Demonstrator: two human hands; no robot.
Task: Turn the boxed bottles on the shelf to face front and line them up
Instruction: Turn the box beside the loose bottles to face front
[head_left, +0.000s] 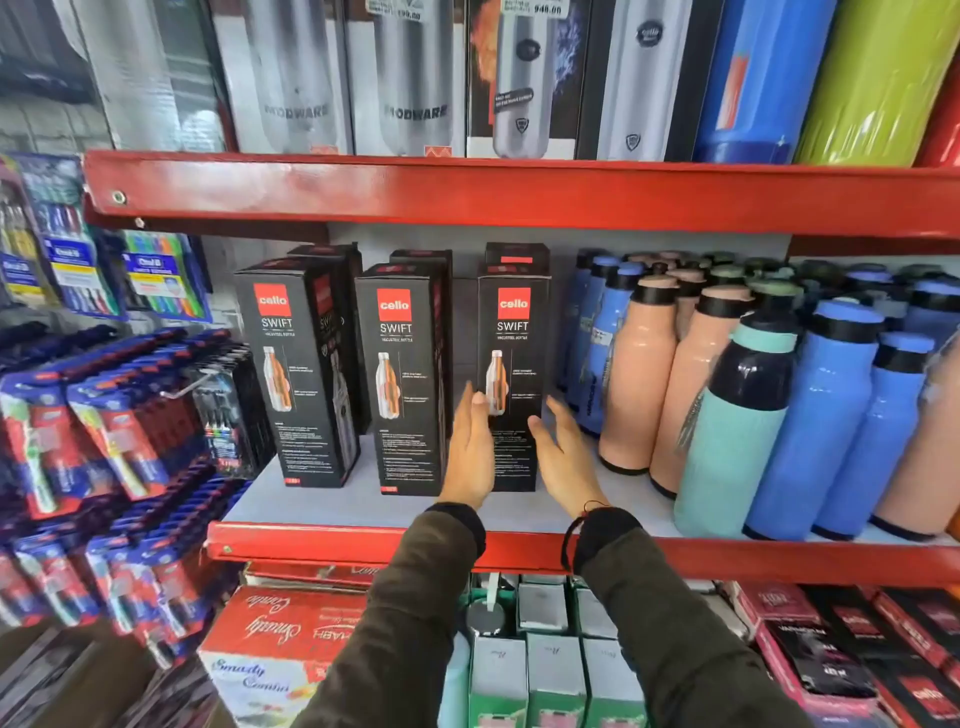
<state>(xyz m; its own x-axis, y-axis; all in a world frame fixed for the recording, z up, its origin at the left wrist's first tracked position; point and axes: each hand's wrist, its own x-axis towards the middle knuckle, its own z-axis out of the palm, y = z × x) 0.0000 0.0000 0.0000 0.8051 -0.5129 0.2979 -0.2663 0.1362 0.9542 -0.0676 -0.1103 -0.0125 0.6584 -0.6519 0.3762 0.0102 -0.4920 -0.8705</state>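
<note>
Three black boxed bottles with red logos stand upright in a front row on the grey shelf (322, 506): a left box (291, 374), a middle box (400, 379) and a right box (514, 343). All three show their printed fronts; the left one is angled slightly. More black boxes stand behind each. My left hand (470, 452) is flat against the right box's left side, fingers straight. My right hand (566, 457) is held open at that box's right side, close to it; contact is unclear.
Loose pink, blue and teal bottles (727, 395) crowd the shelf right of the boxes. Red shelf lips (519, 197) run above and below. Hanging toothbrush packs (104, 415) fill the left. Steel-bottle boxes stand on the shelf above, cartons below.
</note>
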